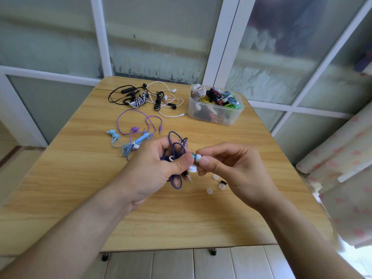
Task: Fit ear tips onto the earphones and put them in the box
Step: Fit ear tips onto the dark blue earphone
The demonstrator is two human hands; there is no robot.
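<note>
The left hand (161, 164) is curled round a bundle of dark purple earphones (177, 152), its thumb clamping one bud so the teal nozzle (193, 156) sticks out to the right. The right hand (227, 166) pinches a white ear tip (198, 157) between thumb and forefinger, touching the nozzle — seemingly being pressed on, though whether it is seated cannot be told. A second white tip (192, 168) sits just below, by the left thumb. Spare tips (209, 190) lie loose on the bench (80, 178) under the right hand, and the clear box (216, 105), already crowded with earphones, stands well apart at the far right. The risk is that the soft tip folds or pops off the nozzle if pushed askew — and the loose cord loops or dangling plug (189, 178) could sweep the spare tips off the bench.
</note>
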